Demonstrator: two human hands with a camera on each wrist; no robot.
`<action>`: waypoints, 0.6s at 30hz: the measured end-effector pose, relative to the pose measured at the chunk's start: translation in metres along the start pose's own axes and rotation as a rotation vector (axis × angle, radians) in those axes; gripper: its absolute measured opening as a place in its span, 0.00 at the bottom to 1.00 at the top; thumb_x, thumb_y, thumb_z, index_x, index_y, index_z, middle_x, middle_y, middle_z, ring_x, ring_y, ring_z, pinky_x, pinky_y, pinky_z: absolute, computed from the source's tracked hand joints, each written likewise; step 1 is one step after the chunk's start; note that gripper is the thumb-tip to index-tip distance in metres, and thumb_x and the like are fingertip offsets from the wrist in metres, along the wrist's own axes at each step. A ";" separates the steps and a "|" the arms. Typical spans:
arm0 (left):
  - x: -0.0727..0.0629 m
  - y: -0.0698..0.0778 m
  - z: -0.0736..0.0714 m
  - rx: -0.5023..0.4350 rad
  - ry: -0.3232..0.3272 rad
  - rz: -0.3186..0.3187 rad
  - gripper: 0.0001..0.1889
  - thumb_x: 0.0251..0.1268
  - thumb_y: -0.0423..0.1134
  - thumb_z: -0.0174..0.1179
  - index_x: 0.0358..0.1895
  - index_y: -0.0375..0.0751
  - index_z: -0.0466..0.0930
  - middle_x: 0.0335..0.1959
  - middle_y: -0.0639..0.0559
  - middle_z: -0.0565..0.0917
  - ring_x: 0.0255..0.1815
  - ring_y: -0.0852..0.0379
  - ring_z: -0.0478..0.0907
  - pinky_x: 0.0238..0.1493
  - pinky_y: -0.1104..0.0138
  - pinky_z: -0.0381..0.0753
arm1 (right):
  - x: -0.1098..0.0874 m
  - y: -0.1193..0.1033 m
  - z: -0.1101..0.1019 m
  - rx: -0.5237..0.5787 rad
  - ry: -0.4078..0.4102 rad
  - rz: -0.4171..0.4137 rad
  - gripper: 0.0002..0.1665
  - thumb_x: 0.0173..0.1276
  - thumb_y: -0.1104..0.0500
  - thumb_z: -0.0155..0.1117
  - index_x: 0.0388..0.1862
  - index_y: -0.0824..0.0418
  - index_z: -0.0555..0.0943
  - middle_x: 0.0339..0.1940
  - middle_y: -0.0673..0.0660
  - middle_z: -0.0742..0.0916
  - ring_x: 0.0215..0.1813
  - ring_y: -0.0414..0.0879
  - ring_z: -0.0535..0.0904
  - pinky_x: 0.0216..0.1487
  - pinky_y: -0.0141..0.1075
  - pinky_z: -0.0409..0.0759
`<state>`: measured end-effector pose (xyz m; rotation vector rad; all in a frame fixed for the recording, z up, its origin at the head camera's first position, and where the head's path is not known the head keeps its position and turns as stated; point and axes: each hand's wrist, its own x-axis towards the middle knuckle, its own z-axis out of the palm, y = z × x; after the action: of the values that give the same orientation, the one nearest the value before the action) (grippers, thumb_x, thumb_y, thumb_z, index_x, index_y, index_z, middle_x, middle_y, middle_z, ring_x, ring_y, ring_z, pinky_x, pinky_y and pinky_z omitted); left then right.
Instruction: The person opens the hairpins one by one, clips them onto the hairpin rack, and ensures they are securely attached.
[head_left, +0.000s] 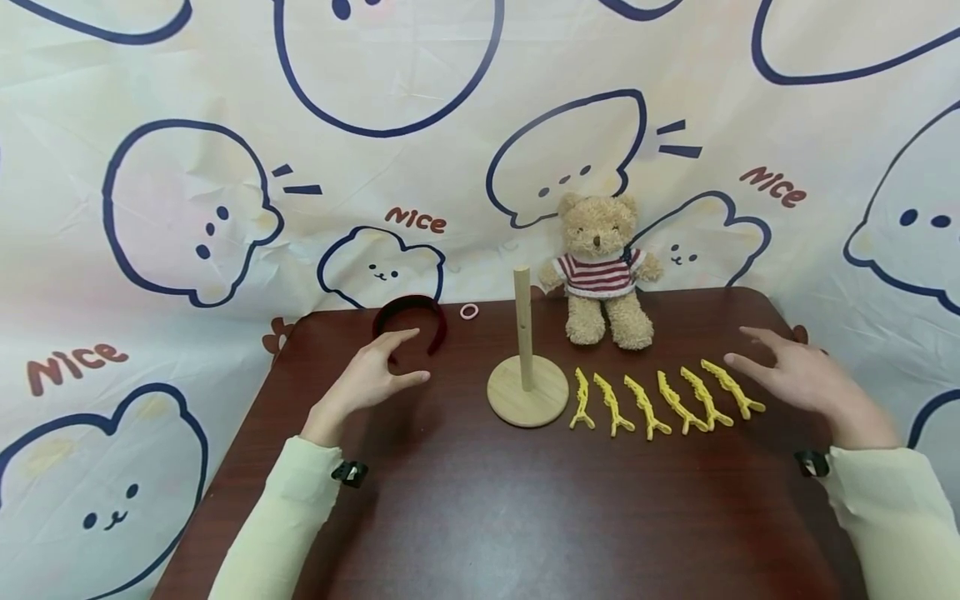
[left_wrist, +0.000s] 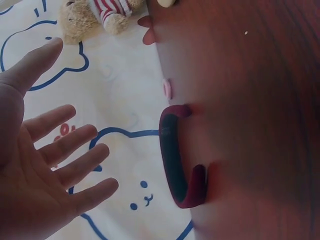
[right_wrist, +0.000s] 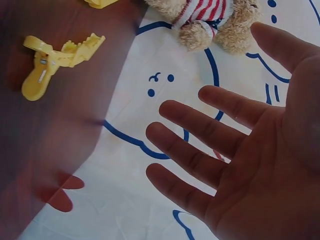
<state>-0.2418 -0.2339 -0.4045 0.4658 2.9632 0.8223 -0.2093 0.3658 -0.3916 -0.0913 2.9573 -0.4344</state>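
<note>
My left hand (head_left: pixel 367 375) is raised over the table's left side with fingers spread and nothing in them. Just beyond it lies a dark red headband (head_left: pixel 408 302), partly covered by the hand in the head view; the left wrist view shows its whole curve (left_wrist: pixel 172 155). On the right, my right hand (head_left: pixel 806 375) hovers with its fingers apart, also holding nothing. Closest to it is the rightmost of several yellow hair clips (head_left: pixel 731 387), which lie in a row. One clip (right_wrist: pixel 55 60) appears large in the right wrist view.
Mid-table stands a wooden post on a round base (head_left: pixel 528 400). Behind the clips a teddy bear (head_left: pixel 600 267) in a striped shirt sits by the back edge. A pink ring (head_left: pixel 469 312) lies near the headband. A printed cloth (head_left: pixel 465 183) hangs behind the brown table (head_left: pixel 525 517).
</note>
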 end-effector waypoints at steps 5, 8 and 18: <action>0.003 0.000 0.009 -0.040 -0.007 0.010 0.42 0.58 0.58 0.69 0.75 0.53 0.64 0.74 0.47 0.69 0.72 0.43 0.68 0.69 0.43 0.71 | -0.002 0.004 0.004 0.013 0.000 0.009 0.51 0.73 0.28 0.45 0.74 0.70 0.61 0.66 0.81 0.72 0.62 0.77 0.71 0.58 0.73 0.68; 0.004 0.000 0.018 -0.062 -0.015 0.011 0.42 0.58 0.58 0.70 0.75 0.53 0.64 0.75 0.47 0.68 0.74 0.43 0.66 0.71 0.42 0.68 | -0.002 0.006 0.008 0.019 -0.002 0.014 0.50 0.73 0.29 0.46 0.71 0.71 0.64 0.64 0.81 0.74 0.60 0.76 0.73 0.56 0.72 0.71; 0.009 0.012 0.047 -0.065 -0.005 0.074 0.43 0.59 0.58 0.70 0.76 0.51 0.63 0.74 0.47 0.69 0.73 0.45 0.67 0.72 0.46 0.68 | -0.004 0.015 0.023 0.025 0.045 -0.007 0.44 0.72 0.34 0.54 0.64 0.73 0.72 0.58 0.79 0.80 0.54 0.73 0.78 0.49 0.67 0.77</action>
<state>-0.2421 -0.1975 -0.4380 0.5769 2.9203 0.9202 -0.2021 0.3737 -0.4175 -0.0904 2.9957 -0.4812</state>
